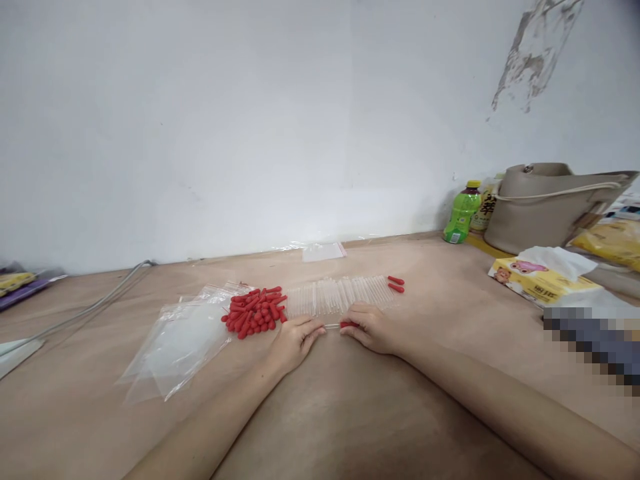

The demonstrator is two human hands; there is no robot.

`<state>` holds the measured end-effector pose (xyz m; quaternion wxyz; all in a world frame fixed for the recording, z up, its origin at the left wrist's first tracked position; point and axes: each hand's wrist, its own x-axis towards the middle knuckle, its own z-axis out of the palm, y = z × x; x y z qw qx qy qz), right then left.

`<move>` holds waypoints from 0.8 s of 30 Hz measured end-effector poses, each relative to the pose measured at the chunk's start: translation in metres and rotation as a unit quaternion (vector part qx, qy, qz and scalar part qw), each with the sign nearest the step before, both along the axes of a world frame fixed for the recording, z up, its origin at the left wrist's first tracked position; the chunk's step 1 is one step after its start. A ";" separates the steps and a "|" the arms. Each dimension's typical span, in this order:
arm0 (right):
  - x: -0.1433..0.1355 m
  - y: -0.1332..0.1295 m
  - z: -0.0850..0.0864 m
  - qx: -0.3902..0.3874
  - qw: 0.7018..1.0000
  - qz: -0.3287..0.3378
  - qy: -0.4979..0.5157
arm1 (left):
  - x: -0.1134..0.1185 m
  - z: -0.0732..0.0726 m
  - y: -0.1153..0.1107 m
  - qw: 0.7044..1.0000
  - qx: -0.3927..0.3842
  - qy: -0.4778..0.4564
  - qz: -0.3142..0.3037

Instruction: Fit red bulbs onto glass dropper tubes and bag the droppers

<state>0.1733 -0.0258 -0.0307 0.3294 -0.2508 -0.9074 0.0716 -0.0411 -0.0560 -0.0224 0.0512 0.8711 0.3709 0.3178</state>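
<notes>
Between my two hands lies a thin clear dropper tube (331,326), running level just above or on the table. My left hand (299,340) pinches its left part. At the tube's right end my right hand (369,327) has its fingers closed on a red rubber bulb (347,325); whether the tube sits inside the bulb is hard to make out. Behind my hands several clear tubes (330,294) lie side by side in a row. A heap of red rubber bulbs (255,311) is left of the row, and two red bulbs (396,285) lie at its right end.
Clear zip bags (183,343) are spread at the left, and a small bag (323,251) lies near the wall. A grey cable (107,297) crosses the far left. To the right stand a green bottle (463,213), a beige handbag (530,207) and a tissue pack (550,279).
</notes>
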 end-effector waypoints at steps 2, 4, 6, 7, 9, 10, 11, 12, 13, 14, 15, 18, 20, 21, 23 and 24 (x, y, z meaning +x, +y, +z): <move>-0.001 -0.001 0.000 -0.003 1.000 -0.001 0.005 | 0.000 -0.001 0.000 1.000 0.000 -0.003 -0.003; -0.003 -0.001 0.000 0.001 1.000 0.000 0.006 | 0.001 -0.001 0.000 1.000 0.003 -0.005 -0.003; -0.005 -0.002 0.000 0.010 1.000 0.001 0.006 | 0.002 -0.002 0.000 1.000 0.005 -0.006 -0.002; -0.006 -0.002 0.000 0.014 1.000 0.000 0.007 | 0.003 -0.002 -0.001 1.000 0.006 -0.006 -0.002; -0.008 -0.003 0.001 0.017 1.000 -0.002 0.012 | 0.004 -0.002 -0.001 1.000 0.009 -0.005 0.003; -0.009 -0.003 0.001 0.016 1.000 -0.003 0.013 | 0.004 -0.002 -0.001 1.000 0.012 -0.003 0.006; -0.010 -0.003 0.001 0.014 1.000 -0.003 0.014 | 0.004 -0.002 -0.001 1.000 0.015 -0.002 0.010; -0.011 -0.002 0.001 0.011 1.000 -0.005 0.015 | 0.004 -0.002 0.000 1.000 0.017 -0.003 0.012; -0.011 -0.001 0.001 0.006 1.000 -0.006 0.018 | 0.004 -0.002 0.000 1.000 0.018 -0.005 0.013; -0.011 -0.001 0.001 -0.001 1.000 -0.006 0.021 | 0.004 -0.002 0.000 1.000 0.016 -0.009 0.013; -0.010 0.000 0.001 -0.009 1.000 -0.006 0.025 | 0.003 -0.002 0.001 1.000 0.013 -0.013 0.013; -0.004 0.000 0.002 -0.033 0.998 -0.026 0.038 | 0.003 -0.002 0.001 1.000 0.005 -0.019 0.014; 0.001 -0.002 0.003 -0.048 0.997 -0.050 0.037 | 0.003 -0.001 0.000 1.000 0.003 -0.015 0.011; 0.004 -0.003 0.004 -0.056 0.996 -0.060 0.035 | 0.003 -0.001 0.000 1.000 0.003 -0.011 0.009; 0.007 -0.007 0.006 -0.068 0.995 -0.066 0.030 | 0.003 0.000 -0.001 1.000 0.008 -0.002 0.005; 0.007 -0.008 0.007 -0.073 0.995 -0.063 0.033 | 0.003 0.000 -0.002 1.000 0.010 0.002 0.005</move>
